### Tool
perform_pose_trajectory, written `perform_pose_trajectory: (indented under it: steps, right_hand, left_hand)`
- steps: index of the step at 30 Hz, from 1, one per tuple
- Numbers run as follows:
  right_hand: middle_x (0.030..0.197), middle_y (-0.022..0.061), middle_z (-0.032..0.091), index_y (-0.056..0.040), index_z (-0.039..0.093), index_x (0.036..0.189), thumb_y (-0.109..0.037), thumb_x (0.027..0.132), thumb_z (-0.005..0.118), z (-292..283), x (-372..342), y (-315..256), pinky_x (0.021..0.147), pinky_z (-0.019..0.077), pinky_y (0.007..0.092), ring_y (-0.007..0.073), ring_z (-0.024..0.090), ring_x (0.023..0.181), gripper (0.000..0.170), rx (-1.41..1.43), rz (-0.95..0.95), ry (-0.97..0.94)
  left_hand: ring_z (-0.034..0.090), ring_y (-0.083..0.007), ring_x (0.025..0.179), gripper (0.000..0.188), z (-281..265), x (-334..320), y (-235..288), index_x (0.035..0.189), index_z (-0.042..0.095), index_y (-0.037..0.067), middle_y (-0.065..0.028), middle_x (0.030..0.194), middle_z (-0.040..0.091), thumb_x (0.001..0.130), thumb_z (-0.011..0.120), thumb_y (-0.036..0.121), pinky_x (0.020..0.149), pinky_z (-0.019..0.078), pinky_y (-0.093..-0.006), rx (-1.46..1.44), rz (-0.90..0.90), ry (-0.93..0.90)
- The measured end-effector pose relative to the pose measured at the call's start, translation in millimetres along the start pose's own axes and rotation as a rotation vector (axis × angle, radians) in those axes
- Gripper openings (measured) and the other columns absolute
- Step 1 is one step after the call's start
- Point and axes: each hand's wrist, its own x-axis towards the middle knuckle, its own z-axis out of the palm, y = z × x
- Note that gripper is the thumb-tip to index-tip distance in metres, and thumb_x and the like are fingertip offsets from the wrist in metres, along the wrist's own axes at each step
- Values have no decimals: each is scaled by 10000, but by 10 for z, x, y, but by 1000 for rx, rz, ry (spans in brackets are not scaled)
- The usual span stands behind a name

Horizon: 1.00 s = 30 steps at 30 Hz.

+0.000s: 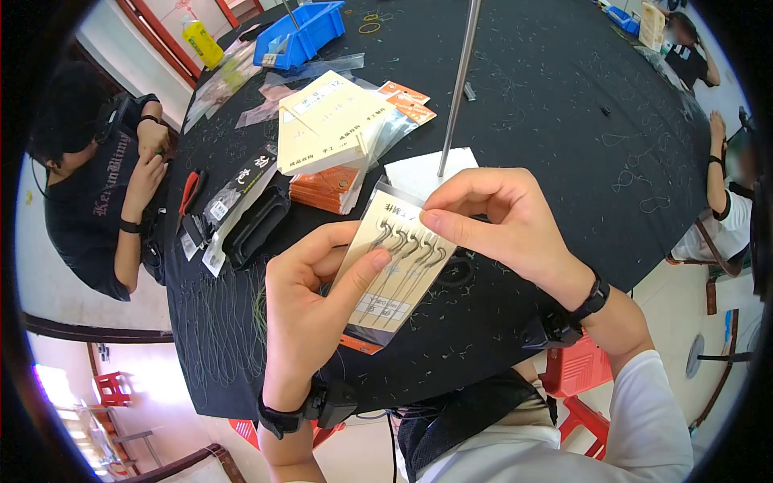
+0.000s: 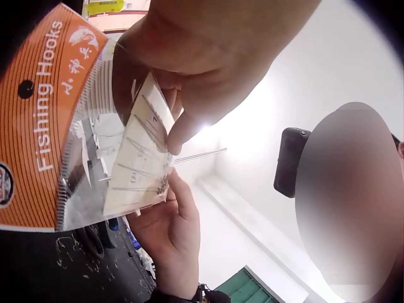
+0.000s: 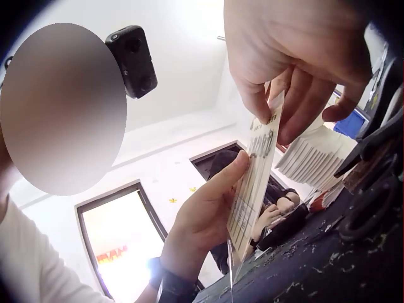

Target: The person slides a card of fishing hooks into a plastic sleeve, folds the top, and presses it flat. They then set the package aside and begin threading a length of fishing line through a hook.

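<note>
A cream card [image 1: 372, 310] of snelled fishing hooks is held up over the near part of the table, several dark hooks lined across its upper half. My left hand [image 1: 310, 298] grips its left side, thumb on the front and fingers behind. At the upper right corner my right hand [image 1: 511, 221] pinches the card's edge between thumb and forefinger. Clear plastic shows around the card. In the left wrist view, the clear packet's orange header [image 2: 47, 120] reads "Fishing Hooks"; my right hand [image 2: 167, 230] is at the card's far end.
Beyond the hands stand cream cards [image 1: 326, 121] stacked on orange-topped packets [image 1: 322, 191]. A metal rod [image 1: 460, 88] rises from a white block [image 1: 403, 171]. Red-handled pliers [image 1: 192, 189], a black tray [image 1: 256, 229], loose line [image 1: 221, 322] and a blue bin [image 1: 310, 36] lie about. Other people sit left and right.
</note>
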Motion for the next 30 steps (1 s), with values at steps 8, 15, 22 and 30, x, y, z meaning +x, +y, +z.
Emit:
perform_pose_trajectory:
  steps: [8,15,22,30]
  right_hand:
    - [798,35,664,-4,654,896,-115,848,654,18,1,26,614,473,194,52,597,689,120,47,-9,4]
    - [779,21,652,-6,642,904,-130,851,655,30,-8,6,607,460,190,44,587,681,136,22,-13,-20]
    - [786,19,651,0,649,898,-148,871,628,39,-25,9,632,463,203,45,588,712,151,-31,-1,-108]
    - [797,35,657,13,667,905,-132,873,622,21,-22,-5,654,479,215,60,600,727,155,30,45,-84]
  left_hand:
    - [626,-70,773,189,5,-4,12,1023,608,-57,-103,863,691,881,605,67,661,481,-187,6,-25,15]
    - [610,-48,751,186,1,-5,8,1000,622,-55,-83,830,690,889,599,92,650,459,-178,33,-36,31]
    - [598,-35,730,178,-10,-16,7,978,625,-53,-77,813,689,884,606,96,624,445,-165,32,-51,21]
    - [604,-43,733,183,0,-14,17,980,627,-57,-82,813,690,881,608,96,626,452,-171,34,-45,26]
